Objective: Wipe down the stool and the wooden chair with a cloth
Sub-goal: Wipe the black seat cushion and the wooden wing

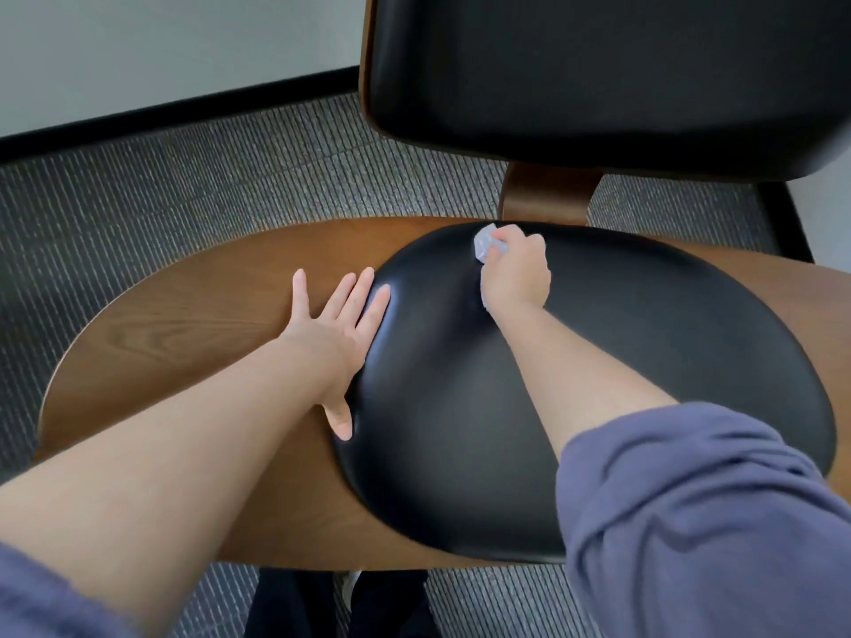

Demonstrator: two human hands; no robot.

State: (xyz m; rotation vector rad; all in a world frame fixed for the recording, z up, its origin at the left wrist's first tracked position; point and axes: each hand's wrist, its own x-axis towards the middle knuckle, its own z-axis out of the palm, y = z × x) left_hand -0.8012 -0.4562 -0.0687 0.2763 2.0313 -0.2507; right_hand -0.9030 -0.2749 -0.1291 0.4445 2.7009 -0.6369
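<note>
It looked like an office — grey ribbed carpet tiles (258,149), a black skirting strip (184,115) and a plain pale wall (138,43).

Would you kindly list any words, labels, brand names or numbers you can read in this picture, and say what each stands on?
There is no readable text in this view.
The wooden chair, its black seat pad and backrest, the cloth in the right hand, the sleeve and the carpet all show no lettering, label or number.
</note>
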